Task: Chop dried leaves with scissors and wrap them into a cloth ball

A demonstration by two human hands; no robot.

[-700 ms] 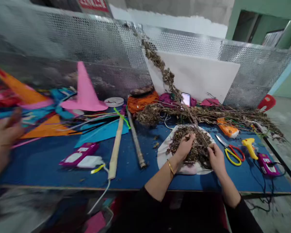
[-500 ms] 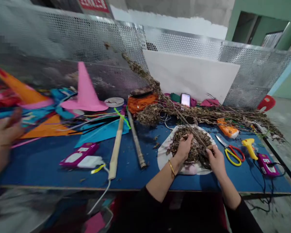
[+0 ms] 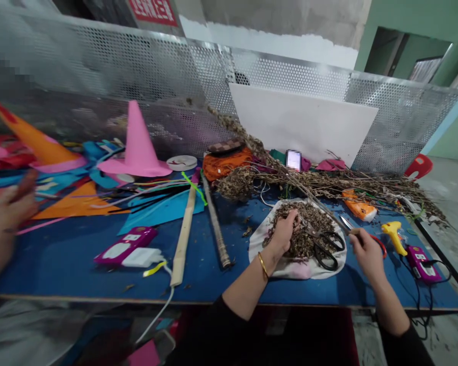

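Note:
A long dried plant stalk (image 3: 315, 199) slants down from the upper left. Its thin lower end is pinched in my right hand (image 3: 366, 254), just right of the white cloth (image 3: 257, 244). My left hand (image 3: 284, 233), with a gold bangle at the wrist, is closed over the heap of crumbled dried leaves (image 3: 303, 241) on that cloth. Whatever its fingers grip is hidden. Black-handled scissors (image 3: 326, 251) lie on the right side of the heap, partly over the cloth, touched by neither hand.
A co-worker's hand (image 3: 11, 218) is at the far left. Red-and-yellow scissors (image 3: 378, 244) lie partly behind my right hand, near a yellow glue gun (image 3: 394, 236). More dried stalks (image 3: 366, 185) line the back. Wooden stick (image 3: 185, 234), pink cone hat (image 3: 137, 145) and purple power strip (image 3: 125, 246) stand leftward.
My right hand has moved right, drawing the stalk's lower end away from the heap, so the black scissors now show fully. My left hand stays over the leaves, shifted slightly left.

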